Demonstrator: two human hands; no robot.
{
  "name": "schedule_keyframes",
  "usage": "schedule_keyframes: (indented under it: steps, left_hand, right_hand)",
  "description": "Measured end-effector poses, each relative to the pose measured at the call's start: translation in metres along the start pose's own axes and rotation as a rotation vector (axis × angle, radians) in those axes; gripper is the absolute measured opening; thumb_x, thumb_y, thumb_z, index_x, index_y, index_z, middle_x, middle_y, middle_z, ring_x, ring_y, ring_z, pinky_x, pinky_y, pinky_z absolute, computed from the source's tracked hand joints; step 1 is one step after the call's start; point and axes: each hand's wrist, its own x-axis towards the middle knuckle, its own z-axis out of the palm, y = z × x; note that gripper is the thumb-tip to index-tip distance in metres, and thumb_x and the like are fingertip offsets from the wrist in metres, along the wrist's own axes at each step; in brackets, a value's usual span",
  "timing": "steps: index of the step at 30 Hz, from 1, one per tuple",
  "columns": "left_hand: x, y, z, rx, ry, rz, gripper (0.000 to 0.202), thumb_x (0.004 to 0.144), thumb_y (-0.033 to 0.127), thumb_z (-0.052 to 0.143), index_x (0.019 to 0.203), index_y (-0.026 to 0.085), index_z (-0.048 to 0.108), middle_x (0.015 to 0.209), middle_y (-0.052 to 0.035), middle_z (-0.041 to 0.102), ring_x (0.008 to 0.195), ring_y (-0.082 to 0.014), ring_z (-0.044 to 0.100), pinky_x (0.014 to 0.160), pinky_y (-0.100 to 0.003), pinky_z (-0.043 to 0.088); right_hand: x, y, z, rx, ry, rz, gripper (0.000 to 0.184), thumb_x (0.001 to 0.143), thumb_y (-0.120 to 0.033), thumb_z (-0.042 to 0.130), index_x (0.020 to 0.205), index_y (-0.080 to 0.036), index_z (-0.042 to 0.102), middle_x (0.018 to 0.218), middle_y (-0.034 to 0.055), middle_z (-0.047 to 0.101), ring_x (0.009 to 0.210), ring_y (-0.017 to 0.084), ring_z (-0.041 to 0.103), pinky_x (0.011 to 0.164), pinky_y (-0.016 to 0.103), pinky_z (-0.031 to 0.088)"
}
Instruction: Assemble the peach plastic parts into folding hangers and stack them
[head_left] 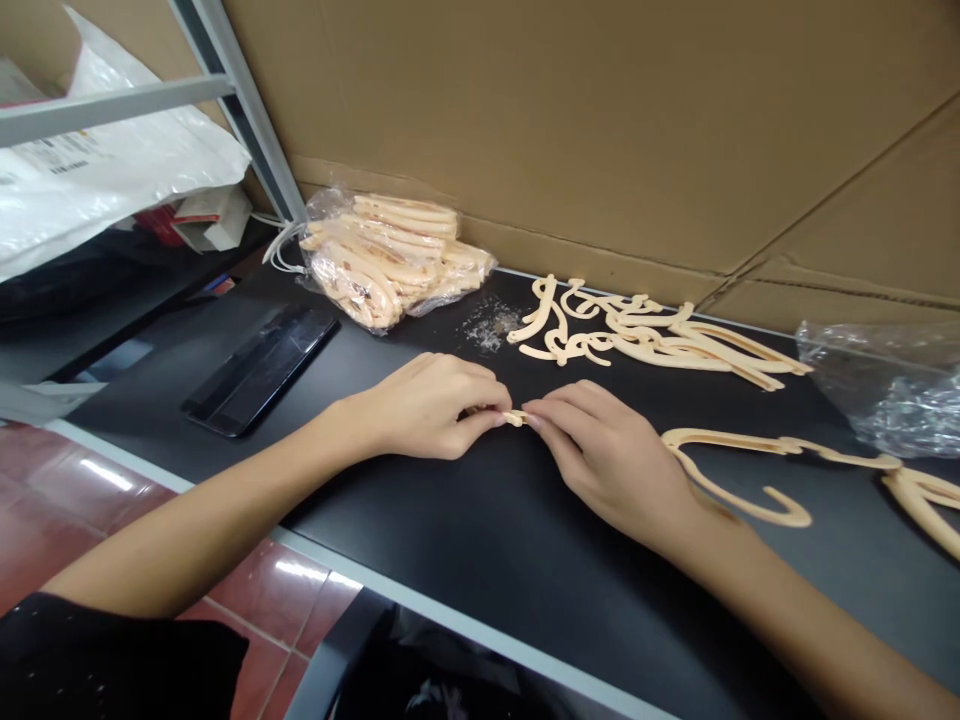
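Left hand [442, 408] and right hand [611, 450] both pinch one small pale piece [514, 418].
It is between them over the black table [450, 540]; uneven force could snap it, or the shallow hold could slip.

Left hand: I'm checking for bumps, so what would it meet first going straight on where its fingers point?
Likely the right hand, facing the left hand across the small cream piece; exact depth is unclear.
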Motion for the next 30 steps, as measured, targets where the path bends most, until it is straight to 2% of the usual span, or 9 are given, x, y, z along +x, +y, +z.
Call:
schedule_keyframes:
  steps: [7, 10, 13, 16, 18, 24, 30]
  left_hand:
    - [0.000, 0.000, 0.005, 0.038, 0.040, 0.030, 0.022, 0.096, 0.022, 0.050, 0.097, 0.017, 0.071, 0.094, -0.0042, 0.074, 0.076, -0.0144, 0.066, 0.067, -0.024, 0.045]
    - [-0.001, 0.000, 0.007, 0.032, 0.051, 0.031, 0.023, 0.098, 0.023, 0.049, 0.098, 0.016, 0.071, 0.093, -0.0042, 0.074, 0.076, -0.0145, 0.066, 0.067, -0.025, 0.044]
    - [0.000, 0.000, 0.009, 0.028, 0.052, 0.013, 0.023, 0.098, 0.024, 0.049, 0.097, 0.016, 0.071, 0.092, -0.0044, 0.074, 0.075, -0.0144, 0.066, 0.067, -0.025, 0.044]
    - [0.001, 0.000, 0.009, 0.036, 0.063, -0.023, 0.023, 0.097, 0.025, 0.050, 0.096, 0.016, 0.071, 0.091, -0.0048, 0.074, 0.075, -0.0148, 0.066, 0.067, -0.025, 0.045]
    - [0.002, -0.001, 0.009, 0.047, 0.069, -0.041, 0.023, 0.097, 0.025, 0.050, 0.096, 0.016, 0.071, 0.091, -0.0050, 0.074, 0.075, -0.0151, 0.066, 0.067, -0.025, 0.045]
    - [0.002, -0.003, 0.009, 0.046, 0.072, -0.056, 0.024, 0.098, 0.026, 0.049, 0.096, 0.016, 0.071, 0.092, -0.0057, 0.074, 0.076, -0.0161, 0.067, 0.068, -0.026, 0.047]
    - [0.002, -0.001, 0.012, -0.001, 0.073, -0.057, 0.023, 0.097, 0.025, 0.050, 0.095, 0.016, 0.072, 0.090, -0.0050, 0.074, 0.074, -0.0153, 0.065, 0.067, -0.026, 0.046]
  right_hand:
    - [0.005, -0.005, -0.022, 0.042, -0.164, 0.218, 0.020, 0.095, -0.020, 0.053, 0.089, -0.023, 0.072, 0.085, 0.0021, 0.072, 0.075, 0.018, 0.067, 0.070, 0.032, 0.050]
    - [0.007, -0.009, -0.026, 0.073, -0.199, 0.254, 0.020, 0.094, -0.020, 0.053, 0.086, -0.024, 0.071, 0.083, 0.0001, 0.072, 0.073, 0.017, 0.067, 0.067, 0.030, 0.047]
    - [0.007, -0.010, -0.026, 0.098, -0.159, 0.243, 0.014, 0.094, -0.021, 0.054, 0.090, -0.025, 0.067, 0.082, -0.0005, 0.071, 0.071, 0.016, 0.065, 0.062, 0.028, 0.045]
    - [0.003, -0.007, -0.023, 0.127, -0.136, 0.170, 0.002, 0.091, -0.023, 0.060, 0.089, -0.024, 0.062, 0.082, -0.0007, 0.069, 0.069, 0.015, 0.063, 0.062, 0.027, 0.045]
    - [0.000, -0.005, -0.018, 0.154, -0.113, 0.125, 0.003, 0.089, -0.021, 0.061, 0.090, -0.024, 0.061, 0.083, -0.0003, 0.070, 0.070, 0.015, 0.064, 0.064, 0.027, 0.047]
    - [-0.005, -0.002, -0.004, 0.150, 0.068, 0.098, 0.007, 0.088, -0.020, 0.063, 0.094, -0.023, 0.065, 0.084, 0.0014, 0.074, 0.073, 0.016, 0.070, 0.067, 0.028, 0.053]
    - [-0.007, -0.002, -0.002, 0.062, 0.065, 0.091, 0.003, 0.090, -0.021, 0.062, 0.089, -0.021, 0.065, 0.080, 0.0032, 0.073, 0.072, 0.019, 0.068, 0.065, 0.031, 0.051]
